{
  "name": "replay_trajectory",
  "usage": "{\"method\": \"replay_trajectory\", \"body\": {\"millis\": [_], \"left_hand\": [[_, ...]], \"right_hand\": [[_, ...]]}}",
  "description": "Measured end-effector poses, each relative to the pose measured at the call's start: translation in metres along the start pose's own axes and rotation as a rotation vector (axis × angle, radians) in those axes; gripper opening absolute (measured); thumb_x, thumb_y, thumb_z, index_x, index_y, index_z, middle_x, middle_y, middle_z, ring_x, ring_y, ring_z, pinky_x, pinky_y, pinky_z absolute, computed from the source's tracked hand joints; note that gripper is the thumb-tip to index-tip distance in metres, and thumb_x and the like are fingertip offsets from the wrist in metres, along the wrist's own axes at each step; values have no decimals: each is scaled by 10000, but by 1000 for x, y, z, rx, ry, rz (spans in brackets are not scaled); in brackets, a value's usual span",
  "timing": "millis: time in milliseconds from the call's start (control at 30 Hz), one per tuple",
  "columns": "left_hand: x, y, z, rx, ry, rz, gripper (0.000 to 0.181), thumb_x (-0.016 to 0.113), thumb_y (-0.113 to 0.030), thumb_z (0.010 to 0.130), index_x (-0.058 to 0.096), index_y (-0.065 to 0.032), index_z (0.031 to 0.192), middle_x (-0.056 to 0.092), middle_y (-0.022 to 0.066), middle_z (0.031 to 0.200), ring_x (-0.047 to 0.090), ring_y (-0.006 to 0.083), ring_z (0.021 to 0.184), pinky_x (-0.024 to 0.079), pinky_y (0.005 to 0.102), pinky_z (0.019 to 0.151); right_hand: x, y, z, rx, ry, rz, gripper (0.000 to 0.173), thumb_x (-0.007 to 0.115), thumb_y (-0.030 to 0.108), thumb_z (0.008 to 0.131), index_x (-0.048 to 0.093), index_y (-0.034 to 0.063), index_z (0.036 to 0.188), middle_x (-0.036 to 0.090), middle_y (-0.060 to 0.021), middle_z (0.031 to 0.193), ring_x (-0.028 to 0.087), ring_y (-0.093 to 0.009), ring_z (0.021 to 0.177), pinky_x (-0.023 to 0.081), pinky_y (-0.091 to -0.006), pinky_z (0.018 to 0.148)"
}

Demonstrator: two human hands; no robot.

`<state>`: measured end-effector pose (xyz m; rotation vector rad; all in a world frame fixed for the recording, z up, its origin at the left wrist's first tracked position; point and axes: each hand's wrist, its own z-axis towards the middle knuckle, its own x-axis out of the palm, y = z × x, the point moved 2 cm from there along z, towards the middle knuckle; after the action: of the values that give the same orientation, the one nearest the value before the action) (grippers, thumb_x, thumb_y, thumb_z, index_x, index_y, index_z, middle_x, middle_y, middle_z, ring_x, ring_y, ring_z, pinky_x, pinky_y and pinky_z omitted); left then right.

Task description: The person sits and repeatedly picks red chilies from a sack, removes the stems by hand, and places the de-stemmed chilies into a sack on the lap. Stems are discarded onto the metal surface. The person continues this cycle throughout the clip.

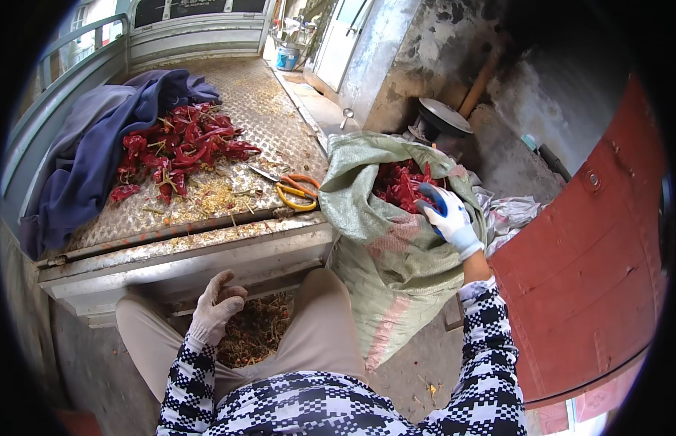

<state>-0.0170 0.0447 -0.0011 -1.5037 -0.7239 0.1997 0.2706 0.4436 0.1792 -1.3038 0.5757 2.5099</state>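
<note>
Dried red chili peppers (pixel 188 141) lie heaped on the metal truck bed (pixel 251 87), among scattered yellow seeds and stems. Scissors (pixel 294 188) with orange and yellow handles rest at the bed's edge. A green woven sack (pixel 365 218) stands open to the right, with red chilies (pixel 400 185) inside. My right hand (pixel 444 215), in a white and blue work glove, is at the sack's mouth beside those chilies; whether it grips one is unclear. Above my lap, my left hand (pixel 218 308), in a pale knit glove, holds nothing, its fingers apart.
Dark blue cloth (pixel 117 141) lies left of the chilies. Stems and debris (pixel 256 327) fill a spot between my knees. A red metal panel (pixel 583 245) rises at the right. Behind the sack are a round lid (pixel 446 115) and white plastic bags (pixel 507 215); a blue bucket (pixel 287 58) stands farther back.
</note>
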Motion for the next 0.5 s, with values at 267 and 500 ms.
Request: {"method": "replay_trajectory", "body": {"millis": [267,500], "left_hand": [[0,7,3,-102,-9,-116,611,720,-159,807,435,73,1295,655,120,977,612,187,847,504,306,780],[-20,14,13,-64,-120,-159,480,659,-145,826,487,24,1241,655,112,941,628,214,801,530,334,685]], "right_hand": [[31,-11,56,65,370,-650,659,608,539,789,479,284,1383,455,-123,1412,415,-314,1292,327,-508,1039],[36,-79,17,502,579,-752,620,524,423,799,470,253,1392,515,-124,1369,472,-322,1269,363,-523,1013]]}}
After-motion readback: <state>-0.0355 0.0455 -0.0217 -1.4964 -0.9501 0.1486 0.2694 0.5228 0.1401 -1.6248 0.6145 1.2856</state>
